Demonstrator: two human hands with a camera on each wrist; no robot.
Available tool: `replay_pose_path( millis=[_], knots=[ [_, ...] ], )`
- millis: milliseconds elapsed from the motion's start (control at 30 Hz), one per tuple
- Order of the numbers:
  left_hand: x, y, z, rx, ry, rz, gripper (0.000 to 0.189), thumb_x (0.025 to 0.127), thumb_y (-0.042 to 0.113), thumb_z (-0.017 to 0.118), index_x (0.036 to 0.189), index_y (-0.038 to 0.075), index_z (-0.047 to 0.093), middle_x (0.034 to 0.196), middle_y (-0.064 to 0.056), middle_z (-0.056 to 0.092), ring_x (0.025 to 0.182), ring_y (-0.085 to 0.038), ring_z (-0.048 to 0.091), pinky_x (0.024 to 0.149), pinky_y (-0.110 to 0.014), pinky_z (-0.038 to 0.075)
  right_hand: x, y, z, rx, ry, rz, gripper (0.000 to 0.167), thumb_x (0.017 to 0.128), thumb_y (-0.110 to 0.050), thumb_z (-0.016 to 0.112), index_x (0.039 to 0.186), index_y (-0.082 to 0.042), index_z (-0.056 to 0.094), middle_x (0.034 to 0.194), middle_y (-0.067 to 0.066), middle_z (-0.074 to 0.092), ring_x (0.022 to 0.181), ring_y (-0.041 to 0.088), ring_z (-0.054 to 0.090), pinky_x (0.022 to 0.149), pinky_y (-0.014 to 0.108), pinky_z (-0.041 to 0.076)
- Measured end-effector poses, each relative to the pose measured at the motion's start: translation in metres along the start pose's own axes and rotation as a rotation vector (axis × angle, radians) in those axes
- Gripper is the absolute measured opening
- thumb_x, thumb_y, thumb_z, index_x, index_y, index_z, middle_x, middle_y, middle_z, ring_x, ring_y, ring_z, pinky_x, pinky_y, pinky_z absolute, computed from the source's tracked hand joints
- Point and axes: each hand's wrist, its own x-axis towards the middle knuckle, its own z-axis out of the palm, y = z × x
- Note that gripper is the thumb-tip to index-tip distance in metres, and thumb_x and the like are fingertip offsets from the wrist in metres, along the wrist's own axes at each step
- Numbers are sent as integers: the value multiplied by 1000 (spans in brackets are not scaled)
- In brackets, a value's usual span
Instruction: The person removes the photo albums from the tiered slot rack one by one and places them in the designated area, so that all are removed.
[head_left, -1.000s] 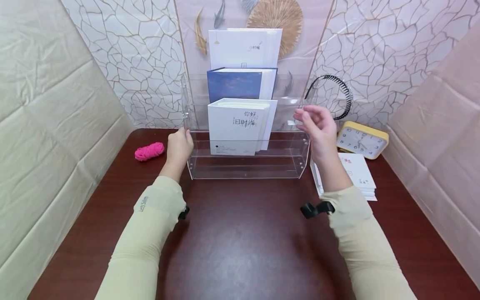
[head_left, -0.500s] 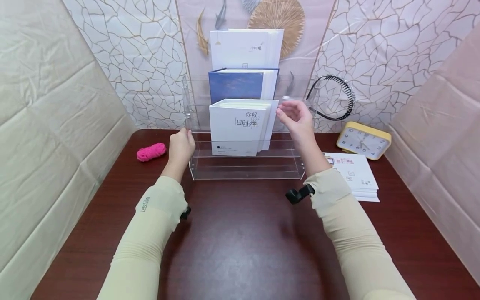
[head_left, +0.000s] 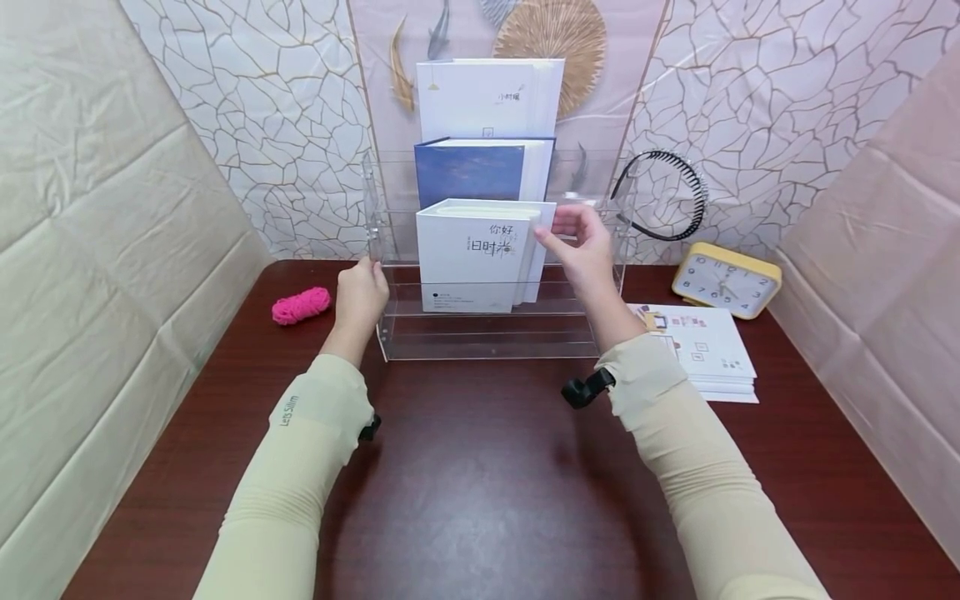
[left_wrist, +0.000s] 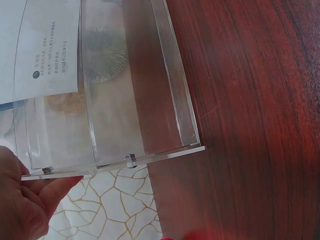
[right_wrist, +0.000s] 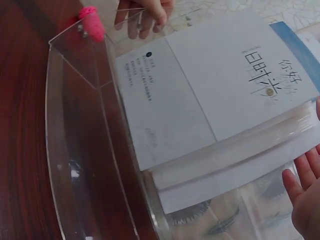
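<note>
A clear acrylic book rack (head_left: 491,345) stands on the table, with books upright in its tiers. My left hand (head_left: 360,292) grips the rack's left side panel; the left wrist view shows its fingers wrapped round the panel's edge (left_wrist: 107,169). In the front tier leans a thick white book (head_left: 461,262) with dark Chinese characters on its cover. At that book's right edge is my right hand (head_left: 585,246), thumb on the front side by the pages and fingers behind the back cover. Behind it rise a blue-covered book (head_left: 468,173) and another white book (head_left: 472,100).
A pink yarn bundle (head_left: 301,306) lies left of the rack. On the right are a stack of white books (head_left: 712,346), a yellow alarm clock (head_left: 727,279) and a black headband (head_left: 697,196). A patterned backdrop (head_left: 300,125) hangs behind; fabric walls flank both sides.
My right hand has moved left from the rack's right side to the front white book's right edge. The left hand keeps its grip on the rack, and the books have not shifted.
</note>
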Motion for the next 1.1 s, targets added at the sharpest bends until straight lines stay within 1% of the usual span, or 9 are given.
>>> replay_pose_path(
  millis=[100,233,333,500,633,733,867,967,1100],
  knots=[
    [0,1,0,2,3,2,24,94,10,47,85,-9,59,79,-32,62,79,-49,61,68,-54,48,-1,5,2,-37,-1,19,42,76,3,73,109,15,51,99,28,60,86,22,59,82,30,49],
    [0,1,0,7,-7,-5,25,95,10,46,86,-9,59,80,-32,62,80,-48,61,69,-53,48,1,24,4,-120,-8,42,47,75,-4,77,110,9,50,99,22,62,88,25,60,79,27,49],
    [0,1,0,8,-18,-14,25,95,10,46,87,-9,59,81,-32,62,80,-48,61,69,-53,48,1,39,5,-157,-11,48,50,73,-7,80,111,4,48,100,19,62,88,25,60,77,27,48],
    [1,0,0,8,-16,-15,25,95,11,46,87,-9,59,80,-32,62,80,-48,61,69,-53,48,-4,49,8,-214,-50,52,54,69,-14,84,107,-2,47,100,14,66,85,21,62,71,26,49],
    [1,-1,1,9,-10,-5,26,95,11,46,87,-10,59,80,-32,62,79,-48,61,68,-53,48,-9,54,10,-321,-66,50,61,65,-19,87,109,-4,47,99,10,67,85,18,63,69,27,50],
    [1,0,0,8,-8,-2,24,94,10,47,86,-10,59,79,-32,62,78,-48,61,68,-53,48,-11,56,11,-390,-59,45,66,63,-21,88,111,-5,46,100,7,65,86,16,61,71,30,49],
    [1,2,-1,9,-12,-6,24,95,9,47,86,-10,58,79,-32,62,78,-48,61,68,-53,48,-9,54,15,-426,-46,56,67,63,-20,88,113,-5,45,102,8,64,90,20,60,73,34,48],
    [1,2,-1,12,-19,-10,25,95,10,45,86,-10,58,79,-32,62,79,-48,61,68,-53,48,-8,51,17,-453,-39,67,67,63,-19,88,112,-4,45,102,10,62,92,23,59,75,35,46],
    [0,1,-1,17,-36,-26,26,95,11,45,86,-9,58,79,-32,62,79,-48,61,69,-53,48,-7,48,19,-468,-40,79,67,63,-17,88,111,-3,44,103,11,61,93,24,58,78,36,46]
  ],
)
